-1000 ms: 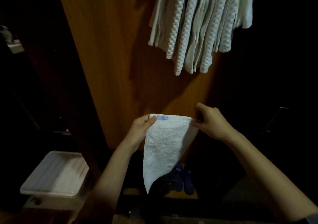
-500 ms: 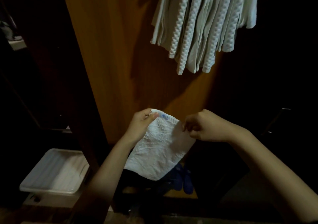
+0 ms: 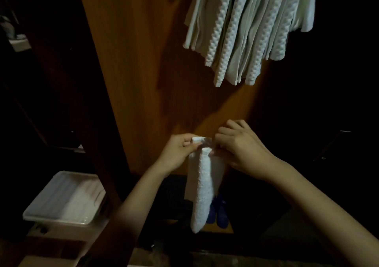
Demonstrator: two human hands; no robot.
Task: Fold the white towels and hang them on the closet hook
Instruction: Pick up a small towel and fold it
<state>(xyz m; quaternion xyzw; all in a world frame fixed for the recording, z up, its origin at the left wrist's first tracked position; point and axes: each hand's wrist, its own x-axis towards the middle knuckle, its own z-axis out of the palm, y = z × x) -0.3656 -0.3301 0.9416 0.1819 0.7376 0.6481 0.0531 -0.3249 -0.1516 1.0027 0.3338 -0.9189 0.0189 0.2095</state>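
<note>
Nearest the camera, both forearms reach forward from the bottom edge. The left hand point(image 3: 178, 151) pinches the top of a white towel point(image 3: 202, 186) between thumb and fingers. The right hand point(image 3: 243, 146) has its fingers curled at the same top edge, gripping the fold from the other side; the fingertips themselves are partly hidden behind the cloth. The hands are close together, nearly touching across the towel.

The towel hangs straight down from the hands as a narrow folded strip in mid-air, touching nothing below. Judged from its width, the fold is well advanced, though whether one more fold is intended cannot be told.

Lower left, a white tray point(image 3: 61, 201) sits on a low surface; what it contains, if anything, is too dim to tell. Below the towel's tip, a pair of blue slippers point(image 3: 218, 211) stands on the closet floor.

Beyond the hands rises a wooden panel point(image 3: 147, 61). High on it, to the right, a bunch of hung towels point(image 3: 246, 30) drapes down in folds, some with a waffle texture. The hook itself is out of view above the frame.

Status: several towels are already up. The one in hand is folded or nearly so but not yet hung. Remaining work: finish the fold, lift it to the hook, and deal with any others not visible here.
</note>
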